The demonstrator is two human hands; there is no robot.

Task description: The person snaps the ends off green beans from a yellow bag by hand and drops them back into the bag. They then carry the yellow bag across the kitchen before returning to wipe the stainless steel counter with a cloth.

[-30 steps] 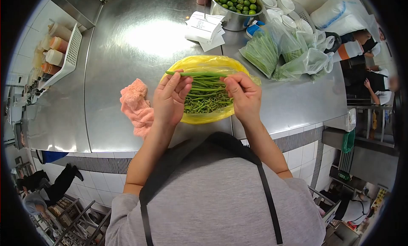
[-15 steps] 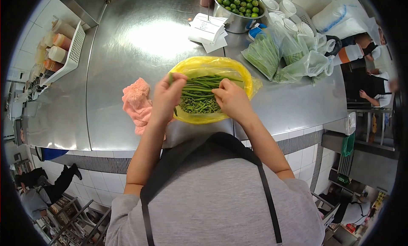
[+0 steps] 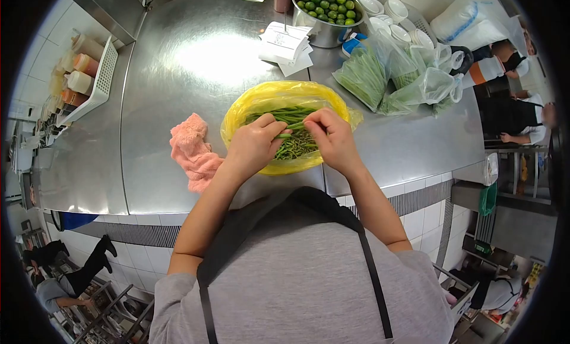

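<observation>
A yellow plastic bag (image 3: 240, 103) lies open on the counter, its rim spread wide in an oval. Long green beans (image 3: 290, 113) lie across its far side, and a heap of short, thin green pieces (image 3: 295, 149) fills the near side. Over the bag, my left hand (image 3: 256, 145) is closed around green beans whose ends show at the fingertips. My right hand (image 3: 334, 141) pinches the bean's other end, its thumb and forefinger close to the left fingers. Part of the bag's contents is hidden under both hands.
A pink cloth (image 3: 193, 151) lies left of the bag. Beyond are paper slips (image 3: 286, 42), a metal pot of limes (image 3: 326, 32) and clear bags of green vegetables (image 3: 362, 77). A white basket of bottles (image 3: 104, 77) stands far left. Other people are in the background.
My left hand has come down and right from the bag's left rim, toward my right hand. My right hand has shifted slightly right, and the hands are now close together over the bag.
</observation>
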